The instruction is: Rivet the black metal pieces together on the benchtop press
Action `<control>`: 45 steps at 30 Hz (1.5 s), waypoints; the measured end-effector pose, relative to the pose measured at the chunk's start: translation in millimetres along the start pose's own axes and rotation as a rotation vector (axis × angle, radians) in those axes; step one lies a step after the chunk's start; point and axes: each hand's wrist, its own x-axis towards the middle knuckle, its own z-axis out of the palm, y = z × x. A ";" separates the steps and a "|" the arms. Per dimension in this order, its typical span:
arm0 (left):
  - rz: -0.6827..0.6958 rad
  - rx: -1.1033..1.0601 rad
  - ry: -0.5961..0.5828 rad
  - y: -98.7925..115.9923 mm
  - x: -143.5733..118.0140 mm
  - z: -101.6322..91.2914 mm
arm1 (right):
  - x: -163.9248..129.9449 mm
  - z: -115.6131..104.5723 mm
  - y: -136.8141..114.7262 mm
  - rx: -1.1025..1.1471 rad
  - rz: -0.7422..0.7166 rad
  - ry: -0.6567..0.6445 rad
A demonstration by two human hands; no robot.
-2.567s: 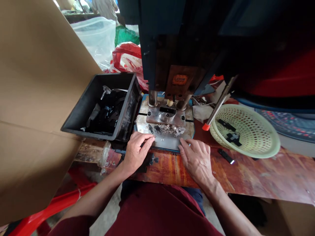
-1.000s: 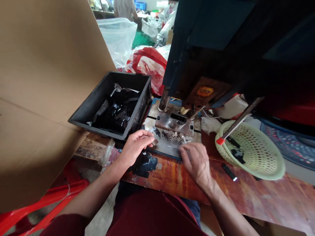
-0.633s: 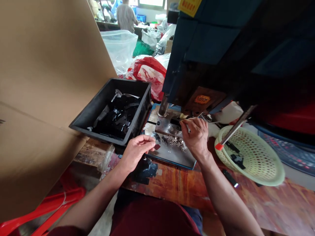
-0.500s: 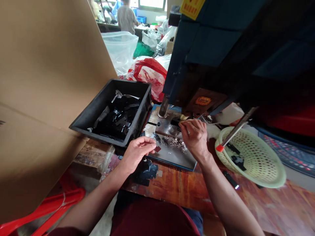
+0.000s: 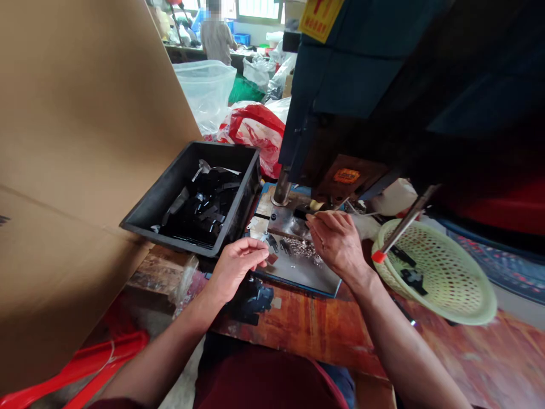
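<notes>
Head view: the left hand (image 5: pixel 239 264) pinches a small brown piece (image 5: pixel 272 259) over the metal plate (image 5: pixel 309 278). The right hand (image 5: pixel 336 241), with bent fingers, is at the black part (image 5: pixel 300 215) on the steel block (image 5: pixel 283 223) (whether it grasps this, one cannot tell).

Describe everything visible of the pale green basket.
The pale green basket is round, open and perforated, apparently plastic, with a smooth rim. It sits on the wooden table, right of and apart from the right hand, holding dark flat pieces. A metal rod with a red tip crosses before its left rim; contact is unclear.
</notes>
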 end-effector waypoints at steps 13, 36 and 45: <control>-0.019 0.010 -0.007 -0.9 -0.6 3.0 | -7.4 1.4 5.4 0.063 0.003 -0.011; -0.012 0.037 -0.013 -4.9 -0.8 1.9 | -1.6 5.9 -1.3 -0.020 0.028 0.017; 0.038 0.036 0.009 -0.6 1.7 9.9 | -14.2 -10.4 -26.3 0.221 0.321 0.057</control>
